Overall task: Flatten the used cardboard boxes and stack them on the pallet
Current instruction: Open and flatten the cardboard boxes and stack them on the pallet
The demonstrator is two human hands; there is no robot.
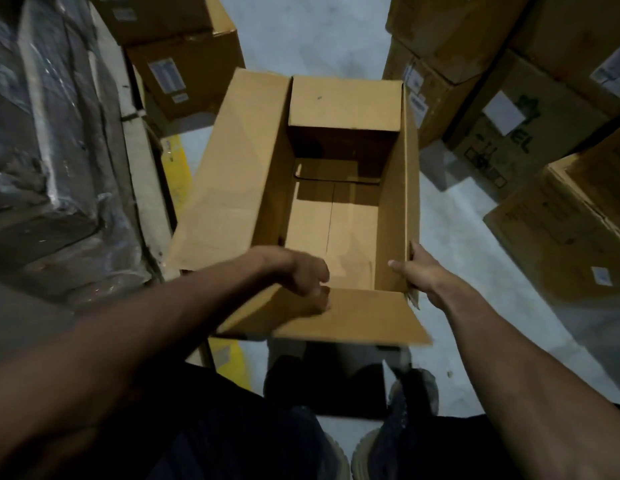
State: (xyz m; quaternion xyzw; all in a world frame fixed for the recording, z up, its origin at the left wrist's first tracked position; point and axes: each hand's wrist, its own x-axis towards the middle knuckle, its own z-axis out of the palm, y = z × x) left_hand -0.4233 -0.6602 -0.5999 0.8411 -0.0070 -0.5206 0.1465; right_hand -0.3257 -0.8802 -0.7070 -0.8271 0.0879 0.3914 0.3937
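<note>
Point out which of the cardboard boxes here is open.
The box in the middle, held by both hands, left hand and right hand: flaps up, empty inside. The stacked boxes around it are closed.

The open box [336,209] is plain brown corrugated cardboard, matt and unprinted, its flaps creased. Left of it, a stack [52,133] is wrapped in glossy, wrinkled film, probably plastic. Right of it, sealed cartons [551,116] are duller cardboard bearing white paper labels. Beneath it, the floor [301,39] looks like smooth, pale concrete.
</note>
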